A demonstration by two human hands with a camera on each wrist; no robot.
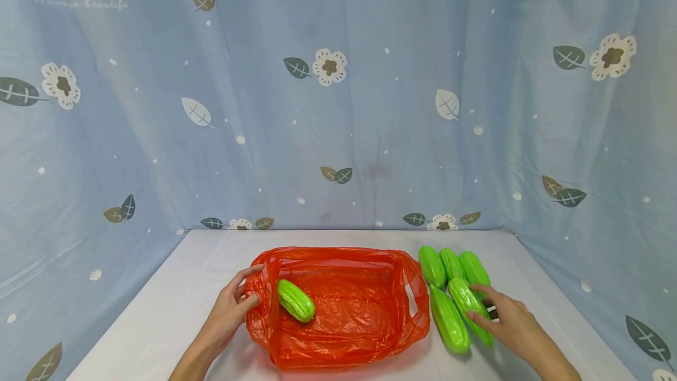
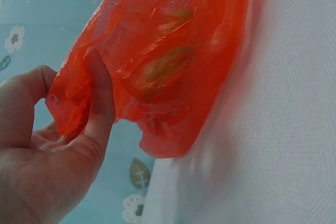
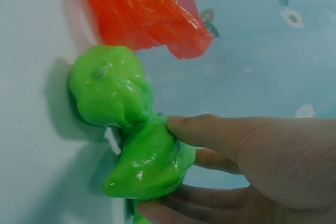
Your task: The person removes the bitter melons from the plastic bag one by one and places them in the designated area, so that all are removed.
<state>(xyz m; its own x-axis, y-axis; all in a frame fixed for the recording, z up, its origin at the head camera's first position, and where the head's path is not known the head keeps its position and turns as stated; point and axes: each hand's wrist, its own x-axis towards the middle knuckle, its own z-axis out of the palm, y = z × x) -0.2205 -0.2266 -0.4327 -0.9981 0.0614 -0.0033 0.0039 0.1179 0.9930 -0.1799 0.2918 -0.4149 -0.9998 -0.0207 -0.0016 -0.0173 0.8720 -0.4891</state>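
Observation:
A red plastic bag (image 1: 338,310) lies spread with its mouth up, one glossy green cucumber-like vegetable (image 1: 296,300) inside on its left. My left hand (image 1: 233,304) pinches the bag's left rim between thumb and fingers; in the left wrist view, the film (image 2: 73,103) is bunched in that grip. To the right of the bag, my right hand (image 1: 508,319) grips another cucumber-like vegetable (image 1: 465,301), thumb on one side and fingers on the other. The right wrist view shows this gripped vegetable (image 3: 149,161) beside a second one (image 3: 110,85).
Several more green vegetables (image 1: 432,266) lie close together by the bag's right handle, one long one (image 1: 449,319) nearest the front. A white cloth covers the table (image 1: 211,251). Blue patterned curtain (image 1: 338,134) encloses the back and both sides.

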